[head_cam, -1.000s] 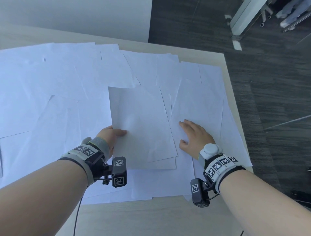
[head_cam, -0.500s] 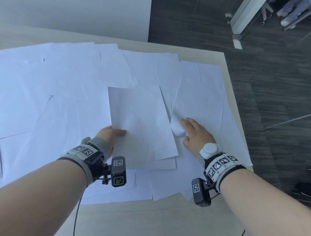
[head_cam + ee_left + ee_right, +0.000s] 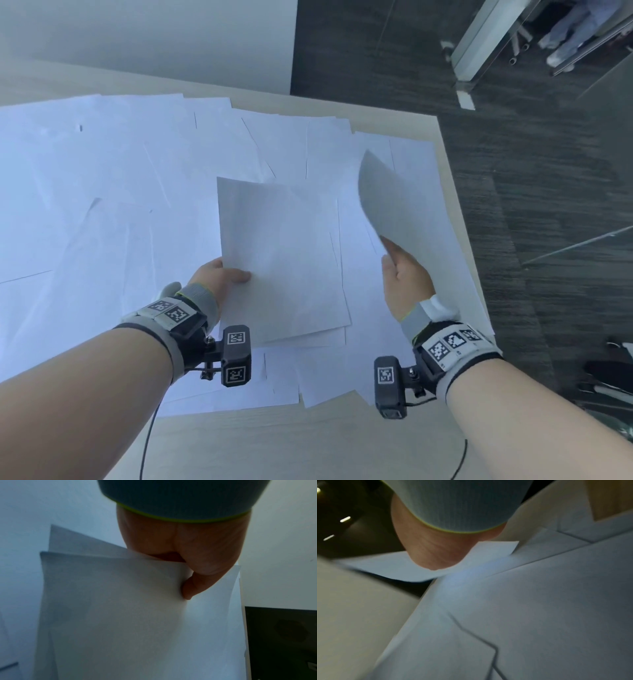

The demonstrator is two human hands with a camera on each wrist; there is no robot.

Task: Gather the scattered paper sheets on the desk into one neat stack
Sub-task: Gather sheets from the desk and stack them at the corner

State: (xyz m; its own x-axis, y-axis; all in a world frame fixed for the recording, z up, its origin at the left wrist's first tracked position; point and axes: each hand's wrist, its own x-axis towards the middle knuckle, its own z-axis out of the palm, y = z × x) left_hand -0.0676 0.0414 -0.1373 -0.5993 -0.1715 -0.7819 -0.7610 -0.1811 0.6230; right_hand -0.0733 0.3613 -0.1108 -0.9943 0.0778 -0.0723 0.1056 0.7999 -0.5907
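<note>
Mid-gather, I've got my left hand (image 3: pixel 219 279) pinching the stack (image 3: pixel 284 260) at centre, right hand (image 3: pixel 406 281) gripping a lifted sheet (image 3: pixel 390 198) at 3 o'clock, loose sheets (image 3: pixel 120 178) over the desk (image 3: pixel 308 442); next, lay it squarely on the stack.

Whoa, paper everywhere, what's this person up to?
A person is tidying loose white sheets spread across a wooden desk. Their left hand grips a small stack of sheets by its edge, thumb on top. Their right hand holds one more sheet, lifted off the desk and curling upward, probably to go onto the stack. Most of the paper still lies scattered and overlapping.
</note>
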